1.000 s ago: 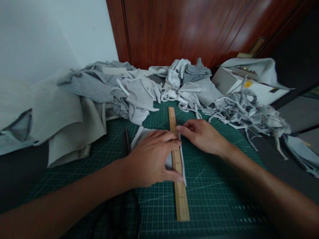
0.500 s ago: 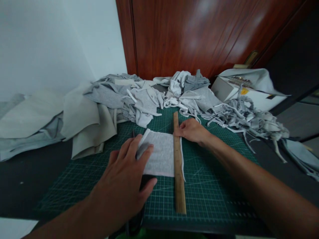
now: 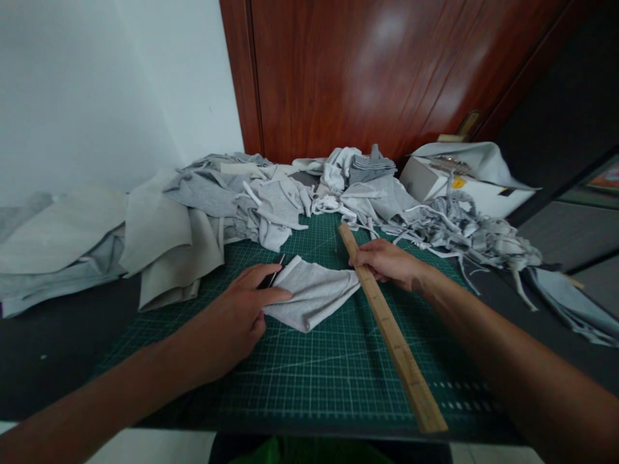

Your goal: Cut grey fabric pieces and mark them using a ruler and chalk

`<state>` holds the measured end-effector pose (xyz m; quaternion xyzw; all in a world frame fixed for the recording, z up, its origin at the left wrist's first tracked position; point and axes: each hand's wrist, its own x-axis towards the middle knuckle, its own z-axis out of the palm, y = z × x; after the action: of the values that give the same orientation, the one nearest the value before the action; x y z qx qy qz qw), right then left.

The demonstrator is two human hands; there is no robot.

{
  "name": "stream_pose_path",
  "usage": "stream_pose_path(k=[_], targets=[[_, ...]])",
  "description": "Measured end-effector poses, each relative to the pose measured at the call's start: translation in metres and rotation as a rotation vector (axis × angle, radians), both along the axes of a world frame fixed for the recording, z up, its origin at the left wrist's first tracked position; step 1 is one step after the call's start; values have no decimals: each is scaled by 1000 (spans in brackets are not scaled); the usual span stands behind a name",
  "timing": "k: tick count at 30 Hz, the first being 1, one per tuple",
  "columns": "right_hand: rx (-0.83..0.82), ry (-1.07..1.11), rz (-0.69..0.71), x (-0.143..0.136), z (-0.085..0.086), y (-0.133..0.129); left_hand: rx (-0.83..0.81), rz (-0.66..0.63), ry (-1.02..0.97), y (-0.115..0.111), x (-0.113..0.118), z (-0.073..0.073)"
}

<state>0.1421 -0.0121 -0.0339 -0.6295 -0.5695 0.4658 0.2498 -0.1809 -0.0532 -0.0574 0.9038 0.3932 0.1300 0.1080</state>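
Note:
My left hand [image 3: 244, 306] is closed at the left end of a light grey knit fabric piece [image 3: 314, 293]. Between its thumb and index finger shows a dark tool with a thin bright edge [image 3: 276, 274], mostly hidden by the hand. The fabric is rumpled, its near edge folded up, over a green cutting mat [image 3: 309, 380]. My right hand [image 3: 384, 261] grips a wooden ruler [image 3: 394, 335] near its far end. The ruler slants toward me on the right, and its near part looks lifted off the mat. The fabric's right corner meets the ruler beside my right fingers.
Grey fabric pieces [image 3: 213, 190] are heaped along the back. Larger beige-grey pieces [image 3: 159, 232] lie at left. Tangled fabric strips [image 3: 488, 235] sit at right before a white box [image 3: 488, 190]. Behind stand a wooden door [image 3: 367, 77] and a white wall [image 3: 120, 84].
The ruler has swung from lying straight across the fabric to a slant, its near end moving right. The fabric has bunched up. My left hand has gone from spread to closed.

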Motion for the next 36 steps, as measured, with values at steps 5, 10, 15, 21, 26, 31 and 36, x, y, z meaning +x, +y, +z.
stream_pose_path(k=[5, 10, 15, 21, 26, 31, 36], targets=[[-87, 56, 63, -1, 2, -33, -5, -140, 75, 37, -8, 10], [-167, 107, 144, -16, 1, -67, 118, -243, 100, 66, 5, 20], [-113, 57, 264, -23, -3, -80, 123, -183, -39, 33, 38, 26], [10, -158, 206, -11, 20, -42, -18, -203, -29, 1, 52, 16], [222, -425, 272, -37, 33, 20, -30, -275, -66, 4, 51, 6], [265, -571, 403, -71, 30, 47, -86, -381, -45, 0, 55, 12], [208, -611, 458, -61, 28, 42, -187, -462, 9, 1, 52, 18]])
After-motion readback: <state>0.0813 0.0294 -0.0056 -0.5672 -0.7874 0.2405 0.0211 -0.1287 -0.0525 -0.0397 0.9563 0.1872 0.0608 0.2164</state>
